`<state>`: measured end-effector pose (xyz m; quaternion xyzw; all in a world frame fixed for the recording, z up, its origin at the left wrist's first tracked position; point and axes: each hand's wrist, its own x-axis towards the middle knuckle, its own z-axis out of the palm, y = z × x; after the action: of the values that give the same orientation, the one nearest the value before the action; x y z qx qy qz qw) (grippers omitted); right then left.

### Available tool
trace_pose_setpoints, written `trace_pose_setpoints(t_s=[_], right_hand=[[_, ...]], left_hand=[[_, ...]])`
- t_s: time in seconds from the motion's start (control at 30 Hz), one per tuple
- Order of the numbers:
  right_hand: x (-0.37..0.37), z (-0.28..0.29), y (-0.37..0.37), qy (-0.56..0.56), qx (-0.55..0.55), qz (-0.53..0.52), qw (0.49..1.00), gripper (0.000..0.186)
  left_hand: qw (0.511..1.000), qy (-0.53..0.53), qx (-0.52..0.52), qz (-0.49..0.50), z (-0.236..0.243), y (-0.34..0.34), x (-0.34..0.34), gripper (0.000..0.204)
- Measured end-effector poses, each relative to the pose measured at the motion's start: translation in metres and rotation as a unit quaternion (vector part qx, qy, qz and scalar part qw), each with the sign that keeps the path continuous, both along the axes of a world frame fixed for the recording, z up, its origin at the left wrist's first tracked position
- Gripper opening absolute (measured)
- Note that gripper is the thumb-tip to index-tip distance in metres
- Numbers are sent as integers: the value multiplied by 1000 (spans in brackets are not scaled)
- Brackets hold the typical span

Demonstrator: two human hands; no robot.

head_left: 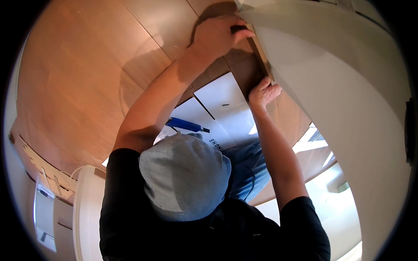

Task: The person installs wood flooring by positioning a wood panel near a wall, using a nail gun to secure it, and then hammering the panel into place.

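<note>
A narrow wooden strip runs along the edge of a large off-white panel. My left hand is closed at its far end, fingers and thumb curled against the strip. A dark patch shows between that thumb and the fingers; whether it is a gap or an object is unclear. At the near end, my right hand grips the strip, with the thumb raised against it and the fingers by the panel's edge. Below and between my arms, a blue-handled tool with a dark tip lies on white sheets.
Wooden floorboards spread out to the left, with shadows from my arm and hand on them. A small dark sliver rests on the white sheets. A grey cap and jeans fill the lower middle. A pale curved edge stands at lower left.
</note>
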<state>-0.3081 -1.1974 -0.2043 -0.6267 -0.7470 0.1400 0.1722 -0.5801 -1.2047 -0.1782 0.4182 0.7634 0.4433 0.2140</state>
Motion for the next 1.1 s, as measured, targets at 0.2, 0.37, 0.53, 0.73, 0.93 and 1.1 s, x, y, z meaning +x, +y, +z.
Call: trace_pose_setpoints(t_s=[0.2,0.37,0.53,0.73,0.93,1.1], right_hand=[[-2,-3,3,-12,39,7,999,77],[5,0,-1,-26,9,4,1000,68],[7,1,-2,-5,-10,16,1000,64],[19,-8,3,5,55,31,998,59],[44,19,-4,246,-90,103,960,42],[53,31,3,405,-210,2,890,44]], left_hand=[[990,-96,-100,-6,12,2,-6,53],[969,-167,-181,-29,29,7,2,35],[995,-95,-43,0,21,-7,13,33],[998,-10,-54,-28,20,-22,31,35],[879,400,72,-248,30,-36,55,38],[856,433,15,-283,48,-26,59,43]])
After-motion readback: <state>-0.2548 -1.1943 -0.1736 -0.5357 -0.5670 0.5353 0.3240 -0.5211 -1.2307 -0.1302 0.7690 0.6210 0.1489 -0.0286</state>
